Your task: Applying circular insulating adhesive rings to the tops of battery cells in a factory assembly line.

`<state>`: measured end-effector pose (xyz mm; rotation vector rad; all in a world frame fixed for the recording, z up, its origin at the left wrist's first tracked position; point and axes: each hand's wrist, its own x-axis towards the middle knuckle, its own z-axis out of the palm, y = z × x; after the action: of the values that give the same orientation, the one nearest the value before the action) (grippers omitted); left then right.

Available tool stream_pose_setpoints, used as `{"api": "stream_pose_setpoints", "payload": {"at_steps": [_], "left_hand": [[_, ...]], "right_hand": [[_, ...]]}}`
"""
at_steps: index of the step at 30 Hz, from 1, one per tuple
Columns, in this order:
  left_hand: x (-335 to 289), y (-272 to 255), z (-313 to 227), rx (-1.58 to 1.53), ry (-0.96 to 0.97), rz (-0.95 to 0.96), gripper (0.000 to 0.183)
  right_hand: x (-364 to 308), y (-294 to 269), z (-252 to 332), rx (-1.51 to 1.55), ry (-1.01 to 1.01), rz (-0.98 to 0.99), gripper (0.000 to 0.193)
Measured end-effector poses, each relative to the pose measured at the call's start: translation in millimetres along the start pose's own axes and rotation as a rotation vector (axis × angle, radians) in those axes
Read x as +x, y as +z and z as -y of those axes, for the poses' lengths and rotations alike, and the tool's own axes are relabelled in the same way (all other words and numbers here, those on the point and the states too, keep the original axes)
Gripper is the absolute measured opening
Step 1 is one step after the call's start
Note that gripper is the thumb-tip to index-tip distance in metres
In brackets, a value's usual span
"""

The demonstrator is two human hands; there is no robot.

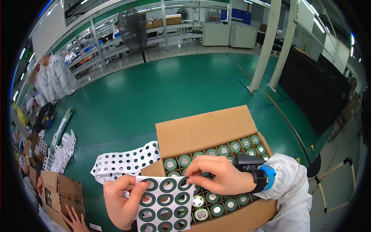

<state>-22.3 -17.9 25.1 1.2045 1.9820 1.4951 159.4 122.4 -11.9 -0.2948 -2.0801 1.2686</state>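
Note:
A white sheet of dark green ring stickers (157,192) hangs upright in front of me. My left hand (121,199) grips its left edge, the thumb on the front. My right hand (216,176) pinches at the sheet's upper right corner, on a green ring sticker (185,183); whether the ring is partly lifted I cannot tell. Behind the sheet stands an open cardboard box (247,214) divided into cells with cylindrical batteries. Most battery tops carry a green ring, such as one battery (217,210); a few near the sheet, like this battery (201,214), show a white and light green top.
A punched-out white sticker sheet (123,162) lies left of the box on the green table (147,92). More punched strips (62,152) lie farther left. Another person's hands (73,220) touch a second cardboard box (67,193). White posts (266,50) rise beyond at the right.

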Motion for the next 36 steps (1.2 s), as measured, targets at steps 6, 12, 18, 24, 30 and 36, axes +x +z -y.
{"api": "stream_pose_setpoints", "payload": {"at_steps": [6,12,18,24,30,36], "left_hand": [[3.6,-0.6,-3.7,0.123,0.120,0.087,0.023],[3.8,-2.6,-1.1,0.146,0.134,0.091,0.029],[9.2,-0.1,-0.4,0.188,0.268,0.081,0.021],[8.0,-5.3,-0.8,0.234,0.314,0.136,0.023],[18.5,-3.0,11.1,0.424,0.339,0.091,0.027],[9.7,-27.6,36.7,-0.062,0.037,-0.305,0.033]], "right_hand": [[-3.1,-2.0,-2.6,-0.177,-0.111,0.073,0.012],[-1.6,-3.7,3.8,-0.133,-0.083,0.087,0.014],[-2.9,-6.6,0.4,-0.151,-0.140,0.082,0.016],[-2.8,-9.6,4.2,-0.046,0.010,0.190,0.011],[0.4,-15.6,3.8,-0.288,-0.180,0.180,0.007],[-3.7,-20.5,0.1,-0.192,0.008,0.385,0.008]]}}
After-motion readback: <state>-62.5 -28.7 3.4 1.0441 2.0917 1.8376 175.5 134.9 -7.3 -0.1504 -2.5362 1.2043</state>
